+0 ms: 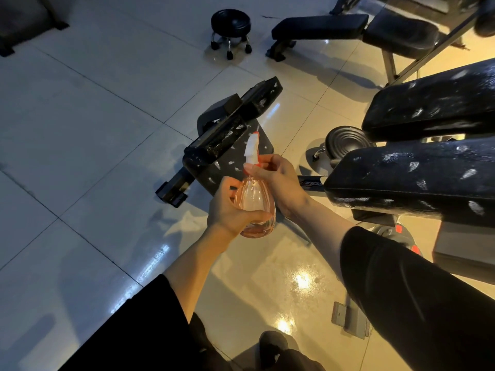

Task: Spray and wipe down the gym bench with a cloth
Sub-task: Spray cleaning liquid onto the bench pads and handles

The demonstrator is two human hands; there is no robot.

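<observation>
Glossy tiled gym floor (88, 145), warm lamp glare at 6 o'clock. Person stands over it, black sleeves, both hands mid-frame.

Left hand (230, 207): grip wrapped round the belly of a clear pink spray bottle (254, 207), fingers curled on its far side, thumb across the front. Bottle upright, held in the air above the floor, a little liquid at the bottom.

Right hand (278, 183): grip pinching the bottle's neck just below the white trigger head (252, 148); nozzle tip orange, pointing to 12 o'clock.

Gym bench (417, 172) at 3 o'clock: two black pads, both flecked with white foam or spray droplets. Near pad sits just right of the right wrist, not touching.

Black footplate frame (230, 129) behind the bottle, 11 to 12 o'clock, also spattered white.

Second bench (356, 28) at 1 o'clock, round black wheeled stool (231, 25) at 12 o'clock, well apart from the hands.

Can't spot a cloth.
</observation>
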